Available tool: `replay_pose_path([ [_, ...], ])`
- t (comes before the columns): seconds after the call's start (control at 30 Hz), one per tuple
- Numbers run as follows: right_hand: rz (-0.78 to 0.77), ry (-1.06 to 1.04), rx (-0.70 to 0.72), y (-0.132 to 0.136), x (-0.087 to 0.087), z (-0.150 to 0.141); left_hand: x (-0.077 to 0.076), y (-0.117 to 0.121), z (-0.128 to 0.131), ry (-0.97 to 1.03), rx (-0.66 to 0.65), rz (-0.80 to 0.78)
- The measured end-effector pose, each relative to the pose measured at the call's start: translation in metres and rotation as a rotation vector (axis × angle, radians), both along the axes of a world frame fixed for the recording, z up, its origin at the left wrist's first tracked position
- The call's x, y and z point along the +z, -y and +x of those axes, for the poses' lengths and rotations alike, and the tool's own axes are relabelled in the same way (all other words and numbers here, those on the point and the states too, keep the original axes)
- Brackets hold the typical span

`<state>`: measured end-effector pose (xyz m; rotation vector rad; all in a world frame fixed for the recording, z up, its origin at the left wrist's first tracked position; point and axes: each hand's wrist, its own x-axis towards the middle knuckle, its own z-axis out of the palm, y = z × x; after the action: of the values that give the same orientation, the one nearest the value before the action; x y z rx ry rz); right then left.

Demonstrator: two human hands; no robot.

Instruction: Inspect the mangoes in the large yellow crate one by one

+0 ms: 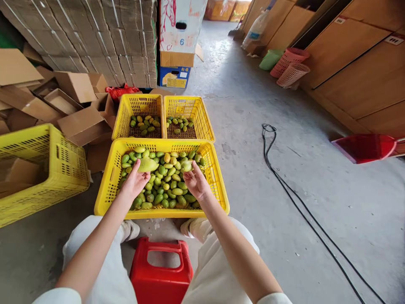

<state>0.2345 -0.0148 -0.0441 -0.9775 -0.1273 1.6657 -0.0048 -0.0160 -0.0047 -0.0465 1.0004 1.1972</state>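
Observation:
My left hand (136, 184) is closed on a pale green mango (148, 165) whose pointed tip faces right. Another light green mango (186, 166) sits between the thumb and fingers of my right hand (196, 184). Both hands are above a wide yellow plastic crate (162, 214), which holds many small oval mangoes (167, 181), green to yellow. Behind it stand two smaller yellow crates side by side. The left crate (115, 122) has several green and yellow mangoes on its floor, and the right crate (205, 120) has several mostly green ones.
Between my legs is a red plastic stool (161, 274). A yellow crate (68, 160) with cardboard stands at left, near loose cardboard boxes (79, 122). A black cable (294, 202) lies on the floor to the right, with a red dustpan (363, 147) beyond it.

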Motion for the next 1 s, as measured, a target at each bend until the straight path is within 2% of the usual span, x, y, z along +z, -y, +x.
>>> replay_pose_path([
  [0.17,-0.075,-0.033,0.037,-0.003,0.008,0.002,-0.004,0.003,0.000,-0.069,-0.056,0.026],
  [0.3,-0.055,-0.017,0.178,0.001,0.013,-0.005,-0.004,0.009,-0.002,-0.104,-0.115,-0.035],
  [0.43,-0.048,-0.001,0.282,0.007,0.017,-0.012,0.009,0.014,-0.002,-0.087,-0.174,-0.059],
  [0.63,-0.028,0.068,0.249,0.016,0.024,-0.013,0.034,0.026,-0.008,-0.058,-0.206,-0.086],
  [0.73,-0.038,0.107,0.267,0.020,0.030,-0.007,0.039,0.028,-0.012,-0.077,-0.271,-0.132],
  [0.83,-0.066,0.076,0.255,0.018,0.037,-0.001,0.041,0.021,-0.012,-0.054,-0.321,-0.109],
  [1.0,-0.063,-0.067,0.219,0.013,0.048,0.003,0.041,0.011,-0.006,-0.014,-0.177,-0.028],
])
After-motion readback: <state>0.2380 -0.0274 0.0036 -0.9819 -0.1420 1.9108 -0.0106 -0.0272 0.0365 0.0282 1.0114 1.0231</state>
